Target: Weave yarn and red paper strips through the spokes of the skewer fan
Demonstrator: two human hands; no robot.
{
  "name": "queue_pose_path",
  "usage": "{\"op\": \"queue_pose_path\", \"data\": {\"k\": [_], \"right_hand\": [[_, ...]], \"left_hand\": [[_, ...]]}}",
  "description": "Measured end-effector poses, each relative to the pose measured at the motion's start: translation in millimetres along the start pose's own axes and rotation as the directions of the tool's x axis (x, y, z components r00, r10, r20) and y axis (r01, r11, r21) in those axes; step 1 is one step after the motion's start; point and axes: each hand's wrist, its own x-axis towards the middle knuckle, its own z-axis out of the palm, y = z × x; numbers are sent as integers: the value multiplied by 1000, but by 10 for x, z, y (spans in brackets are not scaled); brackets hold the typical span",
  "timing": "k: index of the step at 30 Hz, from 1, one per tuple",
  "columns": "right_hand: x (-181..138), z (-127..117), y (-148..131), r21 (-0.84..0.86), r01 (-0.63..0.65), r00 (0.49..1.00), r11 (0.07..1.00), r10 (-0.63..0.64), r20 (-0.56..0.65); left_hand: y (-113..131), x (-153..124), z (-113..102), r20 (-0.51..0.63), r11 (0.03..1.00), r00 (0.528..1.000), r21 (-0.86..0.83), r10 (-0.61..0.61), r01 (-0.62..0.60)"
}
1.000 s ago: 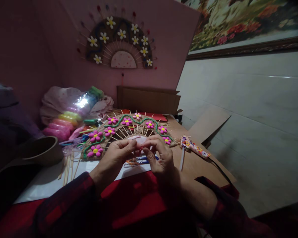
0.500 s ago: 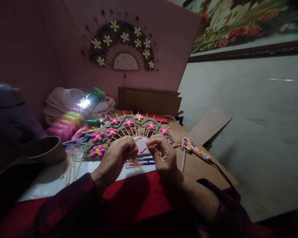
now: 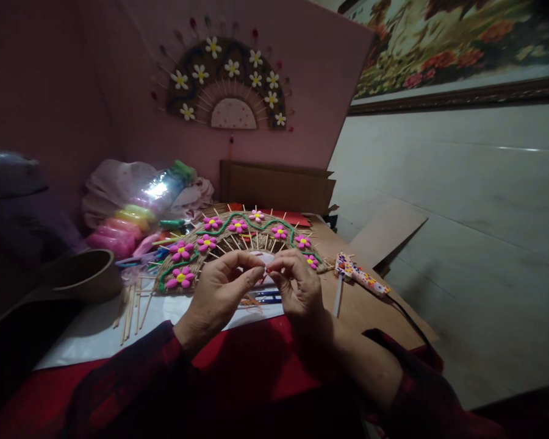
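Note:
Close together over the fan, my right hand and my left hand meet at their fingertips. My right thumb and forefinger pinch a thin red strand. The left thumb and forefinger close on the strand's other side; most of it is hidden by the fingers. Just beyond lies a half-round fan of tan cord and sticks, with pink clay flowers and a wavy green line. My hands partly cover its pale spotted centre. Blue-handled tools lie beneath my fingers.
Loose sticks and a round brown container are at left, with bagged coloured clay behind. A flower-patterned glue gun with a dark cord rests at right. Cardboard stands behind; a finished fan hangs above.
My left hand has turned and its fingers have come right to the red strand, closing the gap to my right fingertips. My right hand has shifted slightly left.

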Motion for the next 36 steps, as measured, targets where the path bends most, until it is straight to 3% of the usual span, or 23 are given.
{"op": "queue_pose_path", "data": {"k": [11, 19, 27, 36], "right_hand": [[-14, 20, 47, -61, 66, 998, 996, -67, -20], [-19, 25, 43, -131, 134, 991, 982, -132, 21], [-10, 21, 43, -126, 63, 997, 990, -68, -37], [-9, 26, 40, -101, 52, 997, 994, -56, -43]], "left_hand": [[-92, -9, -36, 65, 984, 998, 175, 27, -38], [-54, -12, -15, 44, 947, 998, 316, 37, -49], [0, -10, -29, 45, 997, 996, 7, -76, 75], [-29, 26, -40, -40, 989, 999, -150, -15, 9]]}}
